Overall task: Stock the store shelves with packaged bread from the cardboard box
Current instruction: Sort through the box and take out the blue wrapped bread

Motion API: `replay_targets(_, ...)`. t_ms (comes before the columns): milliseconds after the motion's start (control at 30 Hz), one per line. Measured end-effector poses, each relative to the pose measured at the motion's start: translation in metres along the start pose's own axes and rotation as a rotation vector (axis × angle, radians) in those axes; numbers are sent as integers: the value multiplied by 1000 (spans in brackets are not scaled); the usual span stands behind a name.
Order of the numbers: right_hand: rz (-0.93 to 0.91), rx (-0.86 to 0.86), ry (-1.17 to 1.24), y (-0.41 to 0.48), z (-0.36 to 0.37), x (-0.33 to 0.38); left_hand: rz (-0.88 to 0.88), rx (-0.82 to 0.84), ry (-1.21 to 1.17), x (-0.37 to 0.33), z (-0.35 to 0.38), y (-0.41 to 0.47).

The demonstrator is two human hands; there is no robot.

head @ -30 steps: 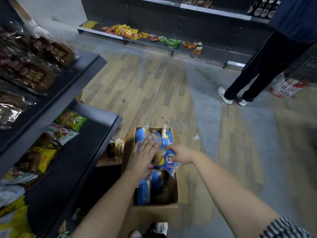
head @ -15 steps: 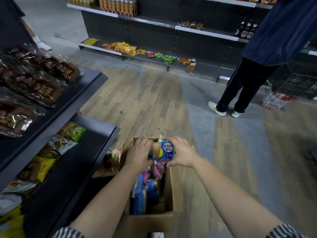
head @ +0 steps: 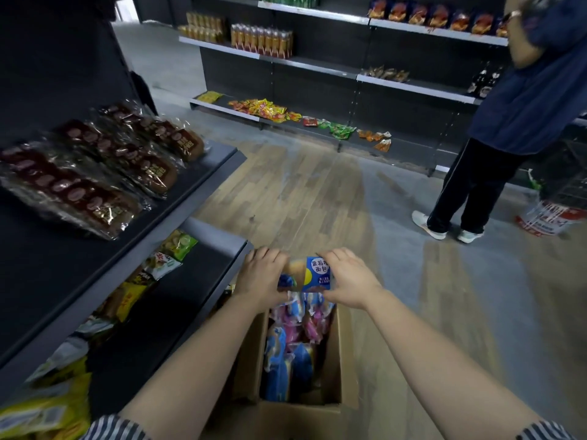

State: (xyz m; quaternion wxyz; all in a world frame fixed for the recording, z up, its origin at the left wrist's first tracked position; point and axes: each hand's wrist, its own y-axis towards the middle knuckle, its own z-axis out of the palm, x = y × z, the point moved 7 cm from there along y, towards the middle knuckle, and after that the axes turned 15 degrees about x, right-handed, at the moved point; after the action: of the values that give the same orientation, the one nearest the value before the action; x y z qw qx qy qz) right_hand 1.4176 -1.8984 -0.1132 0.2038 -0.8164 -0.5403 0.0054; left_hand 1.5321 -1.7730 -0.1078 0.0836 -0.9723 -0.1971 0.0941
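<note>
1. Head view: your two hands meet over the far end of the cardboard box [head: 340,360], with a blue bread packet [head: 314,273] held between them.
2. Your left hand [head: 260,276] has its fingers curled over the left side of the packet and grips it.
3. Your right hand [head: 349,281] grips the right side, fingers bent over the packet's top edge.
4. The packet stands upright with its printed blue face towards you. More wrapping, pink and blue, hangs bunched just under it; how many packets you hold I cannot tell.
5. The box stands open on the floor [head: 301,192], close beside the outer edge of the lower shelf [head: 178,312] on your left. More bread packets [head: 282,369], blue and pink, stand on end inside it.
6. The lower shelf carries yellow and green snack bags [head: 173,249] along its back; its front edge next to the box is bare.
7. The upper shelf [head: 216,163] above it holds dark loaves in clear wrap [head: 95,176], lying side by side from the back towards the front edge.
8. Across the aisle, a far shelving unit [head: 317,68] carries bottles and small snack packs.
9. Another person [head: 524,106] in a blue top and dark trousers stands at its right end.
</note>
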Motion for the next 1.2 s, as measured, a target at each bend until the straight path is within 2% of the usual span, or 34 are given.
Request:
replay_targets(300, -155, -77, -80, 4, -37, 86, -91, -152, 56, 50, -41, -72)
replay_targets(467, -285, -63, -150, 9, -43, 139, -212, -221, 72, 79, -50, -125)
replay_targets(833, -678, -55, -256, -9, -42, 285, -606, -227, 105, 118, -62, -280)
replay_targets(1200, -1140, 5, -327, -90, -7, 436, -1031, -280, 94, 96, -43, -471)
